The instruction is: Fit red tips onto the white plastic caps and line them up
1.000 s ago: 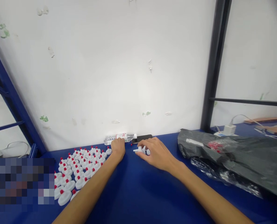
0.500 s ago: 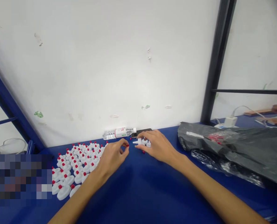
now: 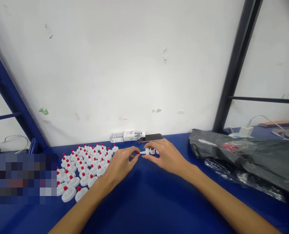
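My right hand (image 3: 167, 157) pinches a small white nozzle cap (image 3: 145, 151), its thin tip pointing left. My left hand (image 3: 121, 162) is curled in a pinch right at that tip, its fingertips meeting the nozzle; what they hold is too small to make out. Both hands hover just over the blue table (image 3: 144, 201), near its back. A few more white caps (image 3: 154, 151) lie behind my right fingers. To the left stand several rows of white caps with red tips (image 3: 83, 169).
A clear water bottle (image 3: 127, 136) lies on its side by the white wall, with a dark phone (image 3: 151, 137) next to it. A dark plastic bag (image 3: 246, 156) with red pieces inside covers the right side. A white charger (image 3: 244, 131) sits far right.
My left hand came away from the rows of caps near the bottle and moved right to meet the nozzle cap in my right hand. The view shifted slightly.
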Action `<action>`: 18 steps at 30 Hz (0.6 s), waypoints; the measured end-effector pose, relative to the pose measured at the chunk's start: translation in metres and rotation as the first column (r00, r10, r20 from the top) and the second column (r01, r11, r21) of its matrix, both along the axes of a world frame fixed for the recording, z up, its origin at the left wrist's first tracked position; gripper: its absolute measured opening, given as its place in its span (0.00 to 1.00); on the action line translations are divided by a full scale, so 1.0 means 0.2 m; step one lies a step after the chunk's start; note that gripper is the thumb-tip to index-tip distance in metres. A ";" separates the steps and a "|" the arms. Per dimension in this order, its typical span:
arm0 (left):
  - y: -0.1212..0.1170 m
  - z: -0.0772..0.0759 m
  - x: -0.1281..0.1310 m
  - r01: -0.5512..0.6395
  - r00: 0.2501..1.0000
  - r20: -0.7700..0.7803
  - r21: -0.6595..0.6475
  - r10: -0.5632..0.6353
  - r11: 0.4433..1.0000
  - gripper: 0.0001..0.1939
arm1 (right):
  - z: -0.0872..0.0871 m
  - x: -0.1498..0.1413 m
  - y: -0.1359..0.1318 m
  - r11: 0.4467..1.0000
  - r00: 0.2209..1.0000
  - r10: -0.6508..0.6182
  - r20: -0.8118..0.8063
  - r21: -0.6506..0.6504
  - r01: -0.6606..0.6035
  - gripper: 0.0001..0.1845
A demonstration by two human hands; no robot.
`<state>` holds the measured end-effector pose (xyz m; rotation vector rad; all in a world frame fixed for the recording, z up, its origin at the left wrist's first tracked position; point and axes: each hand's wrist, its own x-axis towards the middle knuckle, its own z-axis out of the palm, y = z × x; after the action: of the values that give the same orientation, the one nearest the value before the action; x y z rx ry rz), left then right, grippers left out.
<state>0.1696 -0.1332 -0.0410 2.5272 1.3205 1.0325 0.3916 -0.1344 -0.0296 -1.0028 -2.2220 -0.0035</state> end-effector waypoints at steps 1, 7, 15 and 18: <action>0.00 0.00 0.00 0.003 1.000 0.006 0.004 -0.003 1.000 0.08 | 0.00 0.00 0.00 1.000 1.000 -0.004 -0.004 -0.001 0.004 0.14; 0.00 -0.01 0.00 0.041 0.999 0.021 0.050 -0.042 0.998 0.08 | 0.00 0.01 -0.01 1.000 1.000 0.010 0.012 0.005 -0.010 0.13; -0.02 -0.01 0.01 0.076 0.995 0.060 0.016 -0.077 0.997 0.08 | -0.01 0.01 0.02 0.999 1.000 0.002 0.000 -0.041 -0.002 0.13; -0.04 0.01 0.02 0.087 0.977 0.204 -0.084 -0.068 0.993 0.08 | -0.01 0.02 0.02 0.996 0.999 0.005 -0.049 -0.089 -0.009 0.15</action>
<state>0.1736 -0.1409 -0.0396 2.3171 1.1769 1.1479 0.3950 -0.1297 -0.0310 -1.0317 -2.1975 0.1229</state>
